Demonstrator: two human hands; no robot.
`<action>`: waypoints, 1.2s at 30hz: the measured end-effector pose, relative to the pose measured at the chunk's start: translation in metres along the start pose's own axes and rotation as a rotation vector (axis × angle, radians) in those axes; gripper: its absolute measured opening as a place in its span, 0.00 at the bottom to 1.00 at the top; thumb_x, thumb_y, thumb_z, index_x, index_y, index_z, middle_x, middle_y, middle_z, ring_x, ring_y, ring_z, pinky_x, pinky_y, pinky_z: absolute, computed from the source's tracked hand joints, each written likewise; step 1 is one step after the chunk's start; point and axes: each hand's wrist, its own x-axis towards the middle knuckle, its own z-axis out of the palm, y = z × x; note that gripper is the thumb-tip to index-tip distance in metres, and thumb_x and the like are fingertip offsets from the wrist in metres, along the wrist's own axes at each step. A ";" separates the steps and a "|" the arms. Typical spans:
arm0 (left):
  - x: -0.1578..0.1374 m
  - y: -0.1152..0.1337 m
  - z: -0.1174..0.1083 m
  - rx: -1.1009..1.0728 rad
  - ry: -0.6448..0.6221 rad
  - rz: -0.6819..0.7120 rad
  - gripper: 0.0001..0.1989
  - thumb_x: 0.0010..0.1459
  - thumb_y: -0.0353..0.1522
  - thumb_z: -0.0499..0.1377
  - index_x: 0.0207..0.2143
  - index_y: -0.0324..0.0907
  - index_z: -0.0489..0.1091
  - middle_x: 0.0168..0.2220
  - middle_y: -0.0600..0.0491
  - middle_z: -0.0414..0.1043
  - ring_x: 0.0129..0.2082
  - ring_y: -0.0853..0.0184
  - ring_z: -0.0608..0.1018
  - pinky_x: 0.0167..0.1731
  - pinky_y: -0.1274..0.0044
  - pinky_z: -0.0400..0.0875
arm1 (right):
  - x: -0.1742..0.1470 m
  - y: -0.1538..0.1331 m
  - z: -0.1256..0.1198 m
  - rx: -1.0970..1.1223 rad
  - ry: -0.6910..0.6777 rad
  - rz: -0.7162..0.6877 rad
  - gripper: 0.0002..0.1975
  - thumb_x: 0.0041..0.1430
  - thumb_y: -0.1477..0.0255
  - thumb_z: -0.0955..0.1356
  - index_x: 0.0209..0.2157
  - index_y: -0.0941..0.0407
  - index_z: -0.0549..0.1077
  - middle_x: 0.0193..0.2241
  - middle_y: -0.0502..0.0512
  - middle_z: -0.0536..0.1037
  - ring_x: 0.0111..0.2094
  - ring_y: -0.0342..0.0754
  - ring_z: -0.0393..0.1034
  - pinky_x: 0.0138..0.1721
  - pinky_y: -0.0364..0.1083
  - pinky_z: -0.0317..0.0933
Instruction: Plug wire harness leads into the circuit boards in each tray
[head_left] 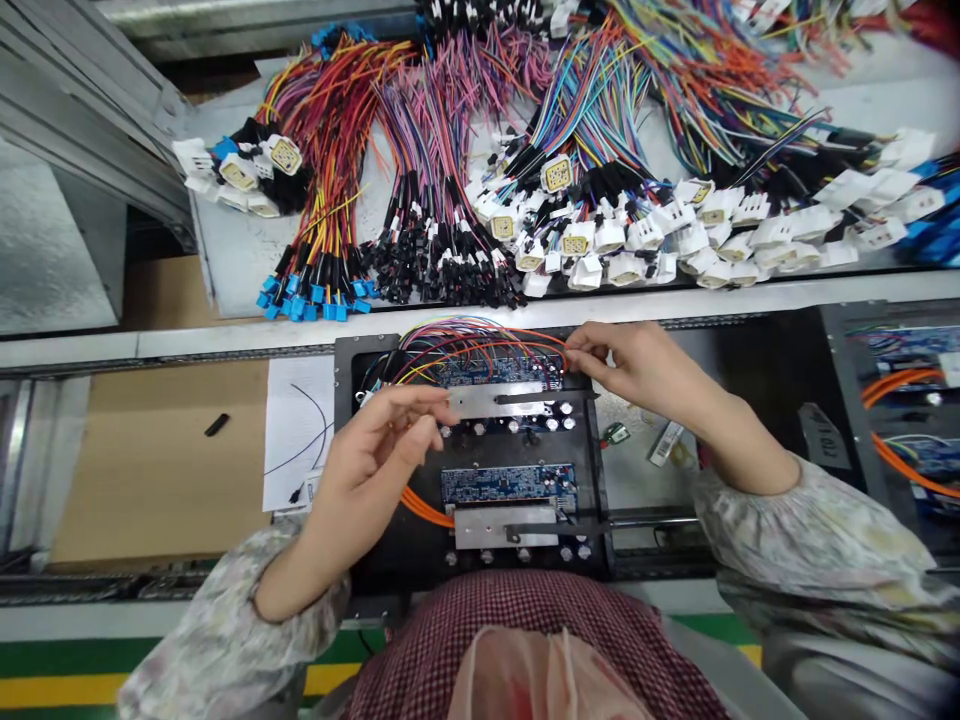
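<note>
In the head view my right hand (626,365) pinches the end of an orange wire (525,333) between thumb and fingertips, at the upper right corner of a blue circuit board (487,370). My left hand (382,450) hovers by the left end of that board's silver metal plate (495,400), with its fingers loosely bent, thumb apart, and nothing seen in it. A bundle of coloured wires (427,345) arches over the board from the left. Below lies a second blue board (510,485) with its own silver plate (480,530). Both boards sit in a black tray (397,550).
Behind, a grey shelf (232,240) carries piles of wire harnesses (435,180) with white, black and blue connectors. Cardboard (165,460) and a white paper sheet (289,430) lie at left. Another tray holds boards and orange cables (907,385) at far right.
</note>
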 end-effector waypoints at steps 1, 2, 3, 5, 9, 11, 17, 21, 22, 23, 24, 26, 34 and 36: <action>-0.004 -0.004 -0.002 0.011 0.026 -0.006 0.08 0.66 0.33 0.57 0.47 0.46 0.72 0.39 0.53 0.76 0.33 0.70 0.75 0.35 0.78 0.70 | -0.001 -0.001 0.000 -0.005 0.001 0.009 0.10 0.64 0.65 0.63 0.36 0.53 0.74 0.24 0.49 0.77 0.23 0.43 0.64 0.29 0.45 0.52; -0.007 -0.008 -0.003 0.022 0.047 -0.014 0.08 0.66 0.33 0.57 0.46 0.46 0.72 0.39 0.53 0.77 0.33 0.70 0.75 0.35 0.78 0.70 | -0.001 -0.001 0.001 -0.009 -0.003 0.015 0.10 0.64 0.65 0.63 0.36 0.53 0.74 0.24 0.49 0.77 0.23 0.43 0.64 0.29 0.45 0.52; -0.011 -0.011 -0.004 0.029 0.066 -0.024 0.08 0.66 0.34 0.57 0.46 0.46 0.72 0.38 0.53 0.77 0.33 0.70 0.75 0.35 0.78 0.70 | -0.002 -0.002 0.002 -0.009 -0.008 0.021 0.10 0.64 0.65 0.63 0.37 0.53 0.75 0.24 0.49 0.77 0.22 0.43 0.63 0.28 0.45 0.52; -0.016 -0.017 -0.006 0.033 0.101 -0.048 0.08 0.66 0.35 0.57 0.46 0.45 0.72 0.38 0.52 0.77 0.33 0.70 0.75 0.34 0.78 0.70 | -0.003 -0.002 0.004 0.000 -0.011 0.028 0.11 0.64 0.64 0.63 0.37 0.53 0.75 0.24 0.49 0.77 0.21 0.43 0.63 0.28 0.45 0.51; -0.022 -0.026 -0.009 0.031 0.158 -0.068 0.09 0.65 0.35 0.58 0.46 0.44 0.73 0.38 0.52 0.77 0.32 0.70 0.75 0.33 0.78 0.70 | -0.006 -0.003 0.007 0.020 0.005 0.045 0.12 0.64 0.63 0.62 0.37 0.53 0.75 0.25 0.50 0.78 0.22 0.43 0.64 0.28 0.45 0.51; -0.024 -0.029 -0.010 0.044 0.186 -0.068 0.09 0.65 0.35 0.58 0.45 0.44 0.73 0.37 0.52 0.77 0.32 0.69 0.75 0.34 0.78 0.71 | -0.007 -0.003 0.007 0.017 0.001 0.059 0.12 0.64 0.64 0.63 0.38 0.53 0.75 0.25 0.50 0.78 0.22 0.43 0.65 0.28 0.45 0.52; -0.033 -0.035 -0.012 0.081 0.234 -0.091 0.10 0.63 0.38 0.60 0.43 0.42 0.73 0.36 0.51 0.77 0.32 0.67 0.76 0.36 0.76 0.73 | -0.009 -0.005 0.009 -0.013 -0.017 0.031 0.12 0.65 0.64 0.62 0.37 0.53 0.75 0.25 0.50 0.77 0.23 0.44 0.66 0.29 0.44 0.52; -0.041 -0.036 -0.013 0.122 0.239 -0.097 0.10 0.62 0.38 0.61 0.42 0.43 0.74 0.37 0.50 0.77 0.33 0.67 0.76 0.37 0.76 0.73 | -0.009 -0.006 0.011 -0.100 0.025 0.067 0.13 0.65 0.64 0.63 0.38 0.54 0.76 0.26 0.51 0.78 0.24 0.46 0.67 0.29 0.45 0.52; -0.043 -0.037 -0.013 0.129 0.239 -0.090 0.09 0.62 0.38 0.61 0.41 0.43 0.74 0.37 0.50 0.77 0.34 0.67 0.77 0.37 0.76 0.73 | -0.009 -0.006 0.011 -0.114 0.029 0.070 0.13 0.65 0.64 0.63 0.38 0.54 0.76 0.26 0.52 0.78 0.24 0.46 0.68 0.29 0.45 0.51; -0.045 -0.038 -0.014 0.136 0.238 -0.077 0.08 0.62 0.37 0.61 0.41 0.43 0.74 0.37 0.50 0.77 0.34 0.67 0.77 0.37 0.76 0.74 | -0.009 -0.006 0.013 -0.123 0.022 0.063 0.13 0.65 0.64 0.63 0.38 0.54 0.76 0.26 0.52 0.78 0.24 0.46 0.68 0.29 0.45 0.51; -0.047 -0.040 -0.015 0.144 0.236 -0.062 0.08 0.62 0.37 0.61 0.41 0.44 0.74 0.37 0.50 0.77 0.34 0.67 0.77 0.37 0.76 0.74 | -0.009 -0.007 0.015 -0.127 0.009 0.048 0.12 0.65 0.64 0.63 0.38 0.54 0.77 0.26 0.52 0.79 0.24 0.46 0.68 0.28 0.45 0.51; -0.052 -0.045 -0.018 0.171 0.225 -0.015 0.07 0.63 0.35 0.60 0.41 0.44 0.74 0.37 0.50 0.77 0.35 0.67 0.77 0.37 0.76 0.74 | -0.010 -0.008 0.018 -0.131 -0.003 0.021 0.12 0.65 0.65 0.64 0.39 0.53 0.77 0.27 0.51 0.79 0.26 0.46 0.70 0.29 0.45 0.51; -0.082 -0.077 -0.046 0.412 0.118 0.345 0.11 0.63 0.27 0.57 0.45 0.46 0.75 0.41 0.51 0.76 0.44 0.65 0.77 0.45 0.76 0.71 | 0.003 0.027 -0.050 -0.308 0.390 0.193 0.13 0.66 0.65 0.65 0.43 0.53 0.80 0.32 0.54 0.82 0.32 0.49 0.74 0.34 0.46 0.60; -0.086 -0.082 -0.049 0.405 0.104 0.377 0.10 0.62 0.28 0.57 0.44 0.46 0.75 0.41 0.51 0.77 0.43 0.64 0.77 0.44 0.75 0.71 | 0.019 0.052 -0.085 -0.440 0.595 0.310 0.16 0.66 0.64 0.65 0.47 0.57 0.79 0.38 0.60 0.82 0.39 0.52 0.74 0.38 0.49 0.61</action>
